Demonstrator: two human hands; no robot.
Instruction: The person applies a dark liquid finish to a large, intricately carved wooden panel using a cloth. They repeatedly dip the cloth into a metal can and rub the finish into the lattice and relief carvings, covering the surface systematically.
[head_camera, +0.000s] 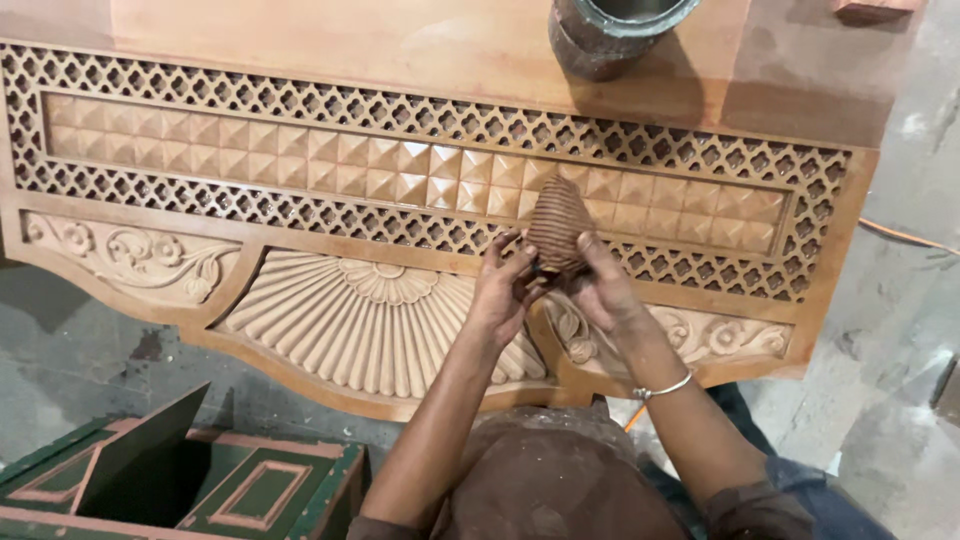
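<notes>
You hold a ribbed wooden cone (557, 225) in both hands, just above the big carved wooden panel (300, 150). Your left hand (503, 290) grips its lower end with bent fingers. Your right hand (600, 285) wraps the other side of that same end. The pointy tip faces away from you, over the row of little pyramid blocks (400, 170). It looks like you are working on the cone's bottom end, maybe cleaning or checking it. For the next move, keep both hands tight so the cone does not slip. A dark metal pot (610, 30) stands on the far board (350, 40).
</notes>
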